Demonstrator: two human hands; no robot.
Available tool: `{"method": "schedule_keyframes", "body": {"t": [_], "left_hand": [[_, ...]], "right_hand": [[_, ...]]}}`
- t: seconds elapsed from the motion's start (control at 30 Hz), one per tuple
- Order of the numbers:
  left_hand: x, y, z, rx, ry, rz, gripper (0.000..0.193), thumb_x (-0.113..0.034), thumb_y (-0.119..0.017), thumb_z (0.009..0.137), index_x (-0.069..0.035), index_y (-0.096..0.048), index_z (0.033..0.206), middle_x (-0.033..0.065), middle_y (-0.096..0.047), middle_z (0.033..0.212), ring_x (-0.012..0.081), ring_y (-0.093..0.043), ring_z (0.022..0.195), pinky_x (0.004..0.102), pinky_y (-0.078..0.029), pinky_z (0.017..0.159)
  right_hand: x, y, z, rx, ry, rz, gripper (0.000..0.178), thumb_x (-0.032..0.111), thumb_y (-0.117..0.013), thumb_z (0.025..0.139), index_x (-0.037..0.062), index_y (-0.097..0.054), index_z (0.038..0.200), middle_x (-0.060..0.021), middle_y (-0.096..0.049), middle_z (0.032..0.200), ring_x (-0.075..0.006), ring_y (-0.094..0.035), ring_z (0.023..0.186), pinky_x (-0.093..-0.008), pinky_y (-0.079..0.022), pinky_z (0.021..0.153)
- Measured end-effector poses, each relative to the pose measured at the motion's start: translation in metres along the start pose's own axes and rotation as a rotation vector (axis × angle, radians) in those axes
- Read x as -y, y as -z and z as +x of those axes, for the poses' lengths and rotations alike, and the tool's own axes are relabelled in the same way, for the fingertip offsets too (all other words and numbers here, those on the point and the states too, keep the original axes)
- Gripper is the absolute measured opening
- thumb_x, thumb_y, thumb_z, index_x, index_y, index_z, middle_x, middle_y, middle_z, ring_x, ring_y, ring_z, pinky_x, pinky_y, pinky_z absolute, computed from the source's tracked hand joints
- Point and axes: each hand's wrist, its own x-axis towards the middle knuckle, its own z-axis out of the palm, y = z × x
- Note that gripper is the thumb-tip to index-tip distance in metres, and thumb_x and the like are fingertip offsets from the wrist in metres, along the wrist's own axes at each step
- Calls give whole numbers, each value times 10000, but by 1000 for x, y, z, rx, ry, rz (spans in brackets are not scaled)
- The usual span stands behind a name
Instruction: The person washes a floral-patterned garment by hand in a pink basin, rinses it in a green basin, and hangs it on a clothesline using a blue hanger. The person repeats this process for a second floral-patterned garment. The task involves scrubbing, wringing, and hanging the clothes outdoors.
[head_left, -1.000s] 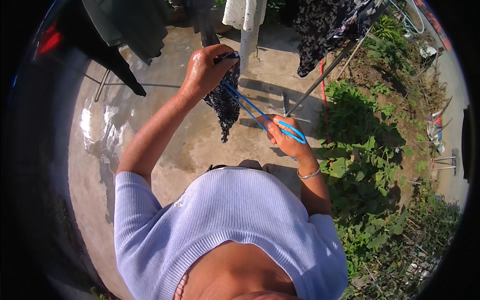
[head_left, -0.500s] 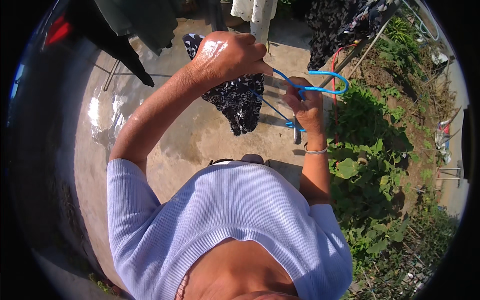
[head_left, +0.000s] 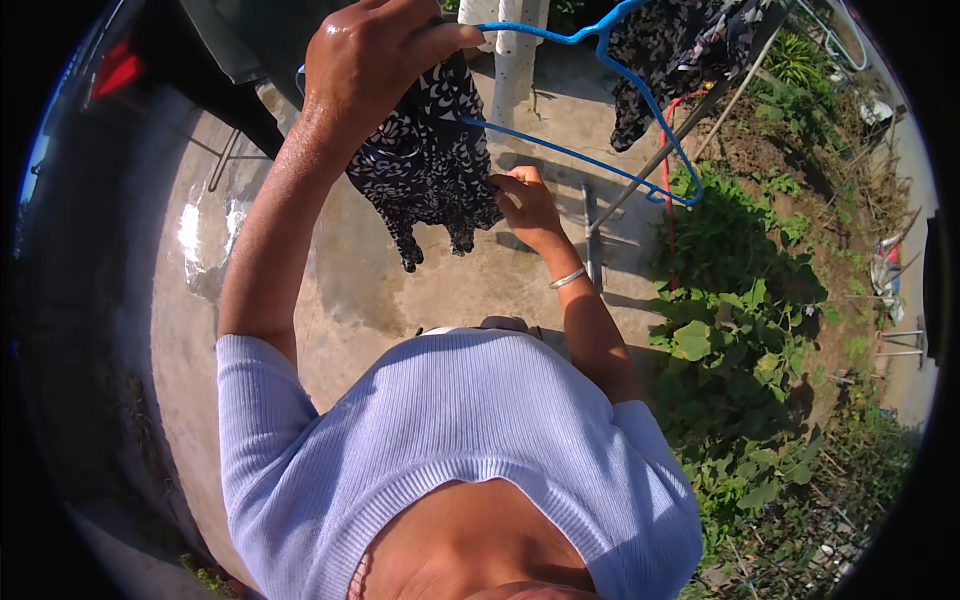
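Observation:
High in front of me, my left hand (head_left: pixel 372 68) is closed around one shoulder of a blue clothes hanger (head_left: pixel 530 32). From that end hangs a black garment with a white leafy print (head_left: pixel 430 160), the hanger's lower bar passing into it. The hanger's other shoulder sticks out to the right, bare of cloth, and its hook is partly cut off by the upper edge. Lower down, my right hand (head_left: pixel 530 208) pinches the garment's right edge between thumb and fingers.
Dark clothes (head_left: pixel 235 45) hang at the upper left, a white spotted cloth (head_left: pixel 515 60) at the top middle and another dark printed garment (head_left: pixel 665 60) at the upper right. Slanting poles (head_left: pixel 690 125) stand there. Leafy plants (head_left: pixel 740 290) border the concrete floor (head_left: pixel 350 290), wet at left.
My left hand has risen leftward with the hanger and garment. My right hand has let go of the hanger near its hook, moved down and left, and taken the garment's edge.

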Motion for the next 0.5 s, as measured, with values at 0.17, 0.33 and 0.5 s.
{"method": "schedule_keyframes", "body": {"t": [0.17, 0.33, 0.5], "left_hand": [[17, 17, -18, -51, 181, 69, 214, -216, -664, 808, -24, -595, 744, 83, -540, 638, 188, -524, 552, 294, -420, 522], [57, 41, -82, 43, 402, 143, 238, -248, -641, 819, -27, -589, 746, 97, -547, 639, 223, -523, 554, 322, -413, 524], [90, 40, -179, 113, 681, 67, 258, -238, -627, 827, -9, -558, 732, 134, -517, 629, 261, -507, 560, 349, -401, 540]], "right_hand": [[-50, -37, 7, 350, 8, -258, 244, 203, -608, 729, 77, -642, 934, -132, -561, 896, -320, -573, 811, -379, -462, 695], [-23, 24, 13, 229, -223, -37, 139, 133, -625, 716, 12, -623, 784, -173, -554, 672, -341, -561, 615, -408, -423, 572], [35, 89, 32, 67, 129, -86, 197, -35, -616, 708, -18, -635, 903, -158, -646, 905, -282, -634, 766, -307, -500, 678]]}}
